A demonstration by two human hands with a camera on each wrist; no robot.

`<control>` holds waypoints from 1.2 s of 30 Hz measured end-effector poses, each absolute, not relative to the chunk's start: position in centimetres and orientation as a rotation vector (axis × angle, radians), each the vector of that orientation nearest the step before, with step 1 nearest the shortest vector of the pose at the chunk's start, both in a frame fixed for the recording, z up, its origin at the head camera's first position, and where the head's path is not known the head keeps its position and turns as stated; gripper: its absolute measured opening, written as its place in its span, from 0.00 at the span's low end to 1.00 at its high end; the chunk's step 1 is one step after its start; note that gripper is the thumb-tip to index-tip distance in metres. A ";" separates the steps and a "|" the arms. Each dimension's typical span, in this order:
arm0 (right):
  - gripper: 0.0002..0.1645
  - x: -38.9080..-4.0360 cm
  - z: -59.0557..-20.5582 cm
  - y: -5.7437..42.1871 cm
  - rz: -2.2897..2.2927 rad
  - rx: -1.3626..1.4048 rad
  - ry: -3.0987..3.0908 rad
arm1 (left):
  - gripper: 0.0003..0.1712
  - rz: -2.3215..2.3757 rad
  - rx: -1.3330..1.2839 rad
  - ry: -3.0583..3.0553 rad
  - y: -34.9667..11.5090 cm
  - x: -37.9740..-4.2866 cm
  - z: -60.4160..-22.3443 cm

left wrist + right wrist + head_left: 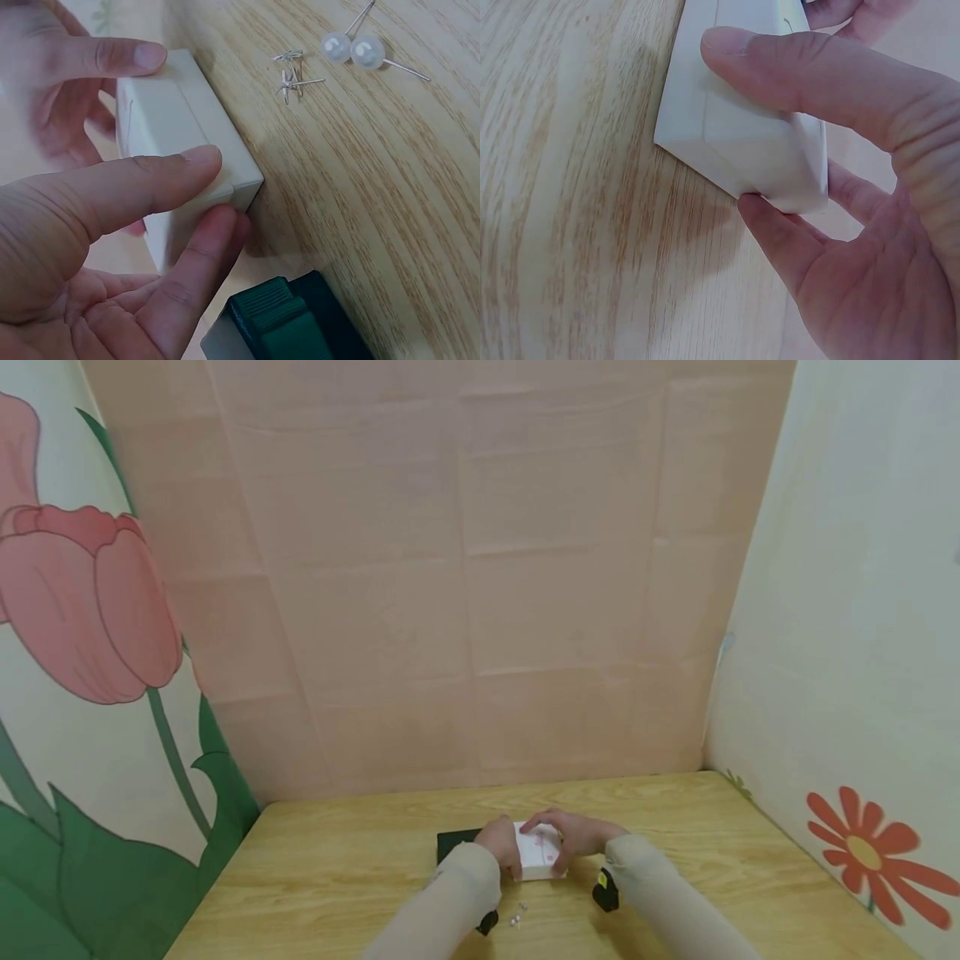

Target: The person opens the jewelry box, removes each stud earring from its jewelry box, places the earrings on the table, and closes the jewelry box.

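Note:
A small white cardboard box with faint pink print on its top stands on the table between my two hands. My left hand pinches its left end, the thumb on the near side face and the fingers at the corner. On the right end my right hand grips it, with its thumb across the side face and a fingertip at the lower edge of the end. Nearer to me lie a pair of pearl stud earrings and a pair of small silver, star-like studs.
Beside the left hand sits a dark green box, which looks black in the head view. The wood-grain table ends at a pink sheet behind. A wall with a painted flower borders it on the right.

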State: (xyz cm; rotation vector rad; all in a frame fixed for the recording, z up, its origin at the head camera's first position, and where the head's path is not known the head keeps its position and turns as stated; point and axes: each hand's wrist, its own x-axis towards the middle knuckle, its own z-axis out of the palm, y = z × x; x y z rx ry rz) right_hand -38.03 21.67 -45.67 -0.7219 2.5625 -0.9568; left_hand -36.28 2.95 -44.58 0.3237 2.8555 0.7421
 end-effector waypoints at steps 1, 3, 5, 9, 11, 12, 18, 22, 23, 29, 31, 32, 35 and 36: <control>0.45 -38.0 -45.7 21.7 -0.955 -0.727 2.562 | 0.32 0.741 0.317 2.850 3.0 -36.3 -44.6; 0.45 -38.1 -45.8 21.7 -0.958 -0.732 2.562 | 0.31 0.748 0.303 2.835 3.1 -36.3 -44.6; 0.45 -38.1 -45.8 21.7 -0.959 -0.737 2.556 | 0.32 0.751 0.296 2.824 3.2 -36.4 -44.5; 0.45 -38.1 -45.8 21.8 -0.959 -0.746 2.551 | 0.32 0.732 0.286 2.818 3.3 -36.3 -44.5; 0.45 -38.0 -45.8 21.8 -0.961 -0.749 2.546 | 0.32 0.732 0.281 2.817 3.4 -36.3 -44.5; 0.45 -38.0 -45.8 21.8 -0.965 -0.748 2.543 | 0.32 0.730 0.279 2.818 3.5 -36.3 -44.6; 0.45 -38.1 -45.8 21.8 -0.978 -0.730 2.524 | 0.31 0.726 0.284 2.838 3.6 -36.3 -44.7; 0.44 -38.1 -45.7 21.7 -0.980 -0.718 2.516 | 0.30 0.696 0.289 2.857 3.7 -36.2 -44.8; 0.44 -38.1 -45.7 21.7 -0.979 -0.712 2.516 | 0.29 0.693 0.288 2.857 3.7 -36.2 -44.8; 0.46 -38.0 -45.5 21.5 -0.967 -0.729 2.519 | 0.25 0.750 0.279 2.818 3.5 -35.9 -44.3; 0.47 -37.7 -45.3 21.5 -0.968 -0.717 2.524 | 0.25 0.758 0.292 2.812 3.4 -35.8 -44.0; 0.48 -37.7 -45.2 21.6 -0.969 -0.705 2.534 | 0.25 0.752 0.319 2.821 3.3 -35.8 -43.8; 0.48 -37.6 -44.8 21.9 -1.002 -0.686 2.538 | 0.25 0.727 0.370 2.825 2.8 -35.6 -43.0; 0.47 -37.6 -44.5 22.0 -1.008 -0.696 2.546 | 0.26 0.715 0.395 2.827 2.5 -35.4 -42.5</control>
